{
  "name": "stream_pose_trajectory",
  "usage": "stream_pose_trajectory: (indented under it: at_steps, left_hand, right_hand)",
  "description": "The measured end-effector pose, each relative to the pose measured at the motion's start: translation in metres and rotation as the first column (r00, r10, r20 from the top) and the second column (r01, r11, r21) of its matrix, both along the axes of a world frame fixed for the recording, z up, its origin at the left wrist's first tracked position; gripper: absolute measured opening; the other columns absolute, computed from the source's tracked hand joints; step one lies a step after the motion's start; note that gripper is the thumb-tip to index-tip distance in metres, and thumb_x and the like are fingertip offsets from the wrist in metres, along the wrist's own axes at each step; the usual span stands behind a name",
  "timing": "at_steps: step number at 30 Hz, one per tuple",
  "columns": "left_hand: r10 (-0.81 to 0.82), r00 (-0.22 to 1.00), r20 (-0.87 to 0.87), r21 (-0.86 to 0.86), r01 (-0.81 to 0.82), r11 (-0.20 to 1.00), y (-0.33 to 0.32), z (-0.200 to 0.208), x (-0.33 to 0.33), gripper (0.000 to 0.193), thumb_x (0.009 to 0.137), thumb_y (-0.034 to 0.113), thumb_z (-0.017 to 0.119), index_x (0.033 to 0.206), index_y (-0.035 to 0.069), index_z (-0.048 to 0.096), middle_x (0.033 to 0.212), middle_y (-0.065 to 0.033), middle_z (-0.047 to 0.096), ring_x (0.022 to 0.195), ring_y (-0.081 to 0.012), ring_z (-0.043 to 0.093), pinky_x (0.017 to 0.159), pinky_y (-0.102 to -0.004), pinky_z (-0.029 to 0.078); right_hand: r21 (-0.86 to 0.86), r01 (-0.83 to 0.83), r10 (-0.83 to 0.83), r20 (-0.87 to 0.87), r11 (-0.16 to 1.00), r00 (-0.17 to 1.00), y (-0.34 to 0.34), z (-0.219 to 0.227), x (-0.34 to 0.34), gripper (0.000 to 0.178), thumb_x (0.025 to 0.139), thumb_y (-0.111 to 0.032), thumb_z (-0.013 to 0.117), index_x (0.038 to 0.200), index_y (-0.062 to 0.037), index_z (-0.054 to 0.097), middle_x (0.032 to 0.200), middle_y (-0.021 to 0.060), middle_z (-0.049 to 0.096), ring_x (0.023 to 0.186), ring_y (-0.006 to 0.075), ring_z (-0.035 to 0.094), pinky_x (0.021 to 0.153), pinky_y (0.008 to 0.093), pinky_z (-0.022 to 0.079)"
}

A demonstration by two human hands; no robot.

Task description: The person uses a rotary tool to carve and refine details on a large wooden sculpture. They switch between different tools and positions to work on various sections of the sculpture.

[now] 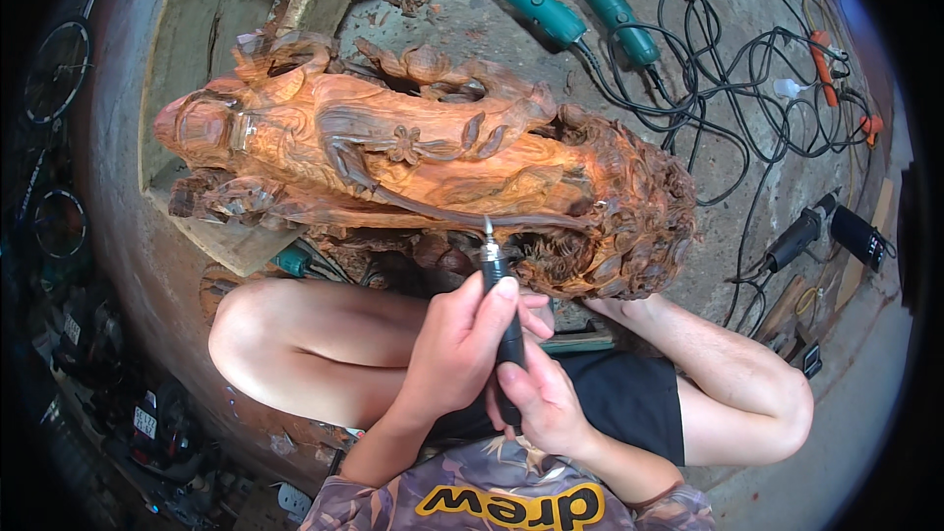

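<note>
Basically, rotary carving tool (501,310) runs long axis straight away from body, bit touching underside edge of wood carving (423,152). Left hand (457,344) fingers wrapped round shaft nearer carving; right hand (541,403) pinches rear end, farther back.

The rotary tool (500,305) is mostly hidden inside both hands; its bit tip is too small to tell.

Head camera, looking steeply down, close over wood carving (423,152).

carving (433,152) blocks ahead, cables (728,88) clutter right
</note>
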State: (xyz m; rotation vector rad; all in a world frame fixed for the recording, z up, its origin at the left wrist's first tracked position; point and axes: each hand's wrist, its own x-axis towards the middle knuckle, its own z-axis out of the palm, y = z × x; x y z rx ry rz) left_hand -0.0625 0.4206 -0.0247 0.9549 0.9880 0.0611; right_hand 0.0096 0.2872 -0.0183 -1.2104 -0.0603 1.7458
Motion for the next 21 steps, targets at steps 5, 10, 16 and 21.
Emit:
stream_pose_trajectory:
  at_steps: [5, 10, 16, 21]
  left_hand:
    - [-0.066, 0.998, 0.017, 0.014, 0.066, 0.998, -0.008, -0.003, 0.010, 0.032, 0.107, 0.022, 0.039, 0.092, -0.002, 0.055, 0.087, -0.0197, 0.072, 0.103, -0.0301, 0.068, 0.099, -0.0442, 0.050]
    - [0.019, 0.998, 0.066, 0.107, -0.026, 0.994, -0.015, -0.014, -0.011, 0.034, 0.108, 0.023, 0.040, 0.100, -0.005, 0.057, 0.093, -0.0171, 0.074, 0.101, -0.0279, 0.070, 0.090, -0.0395, 0.054]
    - [0.064, 0.993, 0.097, 0.138, -0.077, 0.987, -0.009, -0.019, -0.017, 0.036, 0.109, 0.027, 0.037, 0.099, -0.004, 0.055, 0.091, -0.0179, 0.073, 0.104, -0.0297, 0.069, 0.094, -0.0409, 0.052]
    - [0.038, 0.996, 0.086, 0.123, -0.048, 0.991, -0.015, -0.018, -0.016, 0.038, 0.109, 0.028, 0.037, 0.099, -0.003, 0.055, 0.090, -0.0173, 0.073, 0.104, -0.0305, 0.069, 0.093, -0.0409, 0.053]
  right_hand:
    - [0.067, -0.008, 0.000, 0.109, 0.998, 0.994, -0.013, -0.012, 0.017, 0.040, 0.104, -0.032, 0.050, 0.130, -0.0012, 0.050, 0.061, 0.0030, 0.059, 0.048, 0.0099, 0.055, 0.047, 0.0256, 0.043]
    - [-0.033, -0.166, 0.168, 0.305, 0.986, 0.937, 0.001, -0.016, 0.009, 0.037, 0.100, -0.021, 0.060, 0.131, -0.0015, 0.055, 0.072, 0.0088, 0.068, 0.065, 0.0230, 0.070, 0.062, 0.0332, 0.053]
    - [0.129, -0.117, 0.044, 0.464, 0.985, 0.885, 0.010, -0.025, -0.001, 0.037, 0.101, -0.024, 0.058, 0.129, -0.0004, 0.055, 0.098, 0.0164, 0.073, 0.093, 0.0379, 0.072, 0.080, 0.0400, 0.056]
    - [0.122, -0.075, 0.012, 0.454, 0.990, 0.891, 0.003, -0.023, -0.004, 0.035, 0.104, -0.030, 0.052, 0.122, -0.0009, 0.057, 0.072, 0.0061, 0.063, 0.063, 0.0193, 0.063, 0.058, 0.0311, 0.049]
